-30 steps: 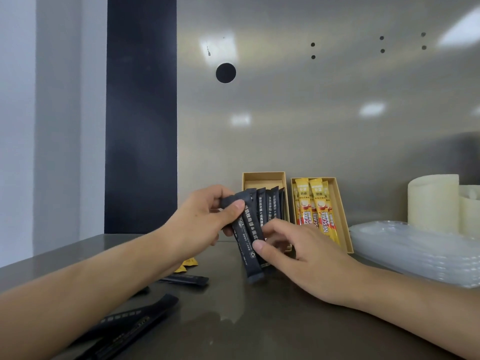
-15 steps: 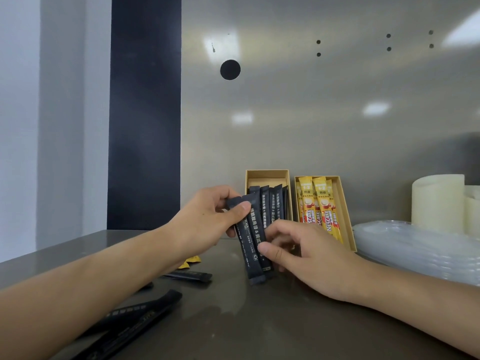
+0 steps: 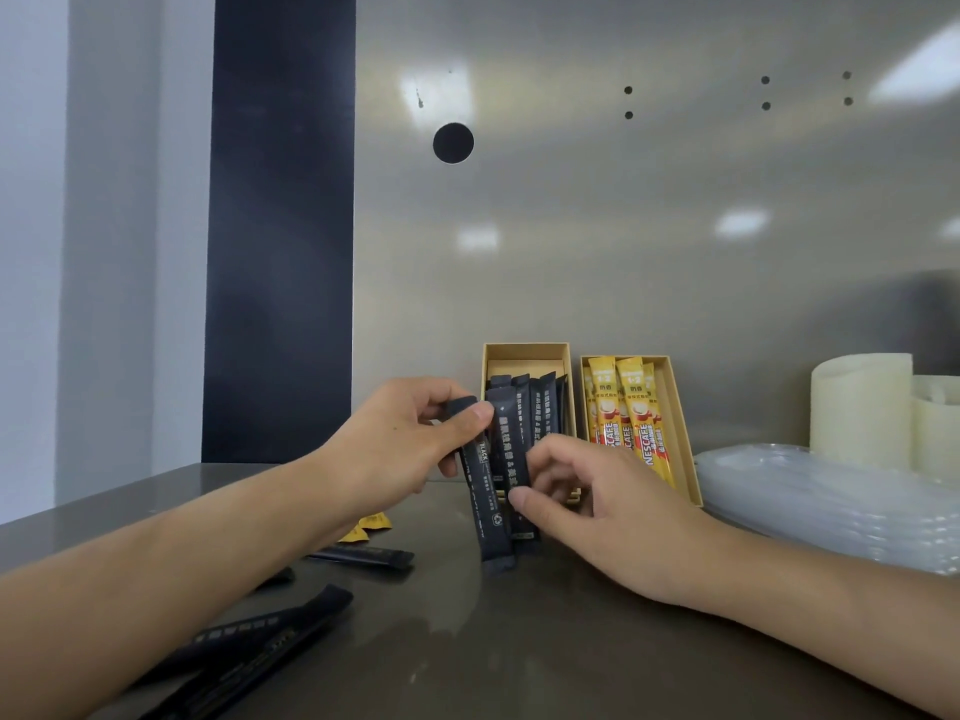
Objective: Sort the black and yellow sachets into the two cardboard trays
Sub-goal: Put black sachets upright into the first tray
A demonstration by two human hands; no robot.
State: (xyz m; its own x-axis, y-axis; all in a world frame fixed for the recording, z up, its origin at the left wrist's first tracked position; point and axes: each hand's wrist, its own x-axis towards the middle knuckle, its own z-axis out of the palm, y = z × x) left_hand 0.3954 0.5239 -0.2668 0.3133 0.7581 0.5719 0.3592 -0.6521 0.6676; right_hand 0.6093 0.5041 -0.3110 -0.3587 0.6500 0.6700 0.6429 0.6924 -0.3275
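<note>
Brushed steel runs from the back wall down into the counter [image 3: 519,646]. Just in front of the left cardboard tray [image 3: 524,349] I hold a pair of black sachets [image 3: 488,517] upright, their lower ends seemingly touching the counter. The fingers of my left hand [image 3: 395,439] pinch the top end, while my right hand [image 3: 613,517] grips lower down, thumb on the front face and the other fingers curled behind. These sticks look light and slim, with slick film that I expect would slide and a powder-filled middle that would bend, so the flat sealed ends seem the safest hold. The left tray already has black sachets leaning in it, with its far end bare. The right cardboard tray [image 3: 680,433] holds yellow sachets [image 3: 639,423]. More loose black sachets [image 3: 363,556] lie at the near left, and yellow corners [image 3: 371,523] peek out beside my forearm.
</note>
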